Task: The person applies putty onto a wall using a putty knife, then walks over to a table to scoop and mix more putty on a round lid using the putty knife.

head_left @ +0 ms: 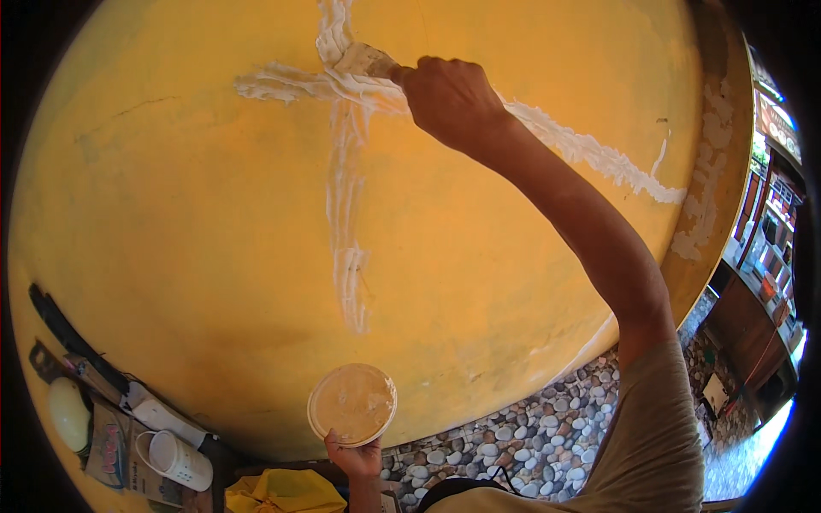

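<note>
My right hand point(453, 98) is closed round the handle of a putty knife point(366, 61), its blade laid against the wall. Under the blade, thick white filler point(338, 85) lies in a cross of bands on the yellow wall point(214, 205). One band runs down, another slants off to the right behind my forearm. Low in the view, my left hand point(357, 457) grips the lower rim of a round, shallow lid point(352, 403). Pale smears of filler mark the lid's face, mostly at its right side.
Pebble-patterned flooring point(505, 436) meets the wall's foot. At lower left stand a white plastic basket point(181, 462), a cardboard box point(107, 445) and a hand saw point(47, 361). Yellow cloth or plastic point(286, 492) lies beside my left arm. The wall's edge point(705, 171) is at right.
</note>
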`<state>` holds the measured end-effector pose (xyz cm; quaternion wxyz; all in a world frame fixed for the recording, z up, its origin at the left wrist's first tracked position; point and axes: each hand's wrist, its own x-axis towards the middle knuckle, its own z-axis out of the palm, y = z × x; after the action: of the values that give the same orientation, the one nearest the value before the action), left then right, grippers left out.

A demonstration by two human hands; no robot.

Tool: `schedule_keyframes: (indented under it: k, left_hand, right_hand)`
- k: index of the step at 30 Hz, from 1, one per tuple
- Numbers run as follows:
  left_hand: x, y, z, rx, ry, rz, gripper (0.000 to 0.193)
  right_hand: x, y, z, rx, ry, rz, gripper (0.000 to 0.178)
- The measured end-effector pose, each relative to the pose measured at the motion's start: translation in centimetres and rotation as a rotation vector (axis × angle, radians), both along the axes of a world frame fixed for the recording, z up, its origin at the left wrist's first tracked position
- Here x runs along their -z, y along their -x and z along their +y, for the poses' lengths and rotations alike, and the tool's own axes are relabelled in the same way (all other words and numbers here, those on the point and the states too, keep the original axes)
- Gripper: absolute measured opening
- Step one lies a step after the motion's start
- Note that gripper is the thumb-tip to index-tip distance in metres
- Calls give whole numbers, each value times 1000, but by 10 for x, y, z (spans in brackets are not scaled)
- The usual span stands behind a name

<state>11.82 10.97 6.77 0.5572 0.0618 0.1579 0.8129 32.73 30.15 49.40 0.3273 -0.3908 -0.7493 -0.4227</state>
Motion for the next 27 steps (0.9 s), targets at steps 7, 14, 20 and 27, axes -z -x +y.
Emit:
schedule_keyframes:
  k: [7, 14, 20, 27]
  left_hand:
    - [1, -1, -1, -13, 5, 54, 58]
    - [4, -4, 1, -22, -23, -29, 59]
    - [3, -10, 3, -43, -6, 9, 61]
    - [-2, -7, 0, -20, -64, -6, 61]
  right_hand:
    - [77, -78, 5, 51, 18, -8, 33]
    - [53, -51, -6, -106, 0, 95, 27]
    - [57, -4, 8, -157, 89, 85, 40]
    - [93, -53, -12, 62, 162, 84, 29]
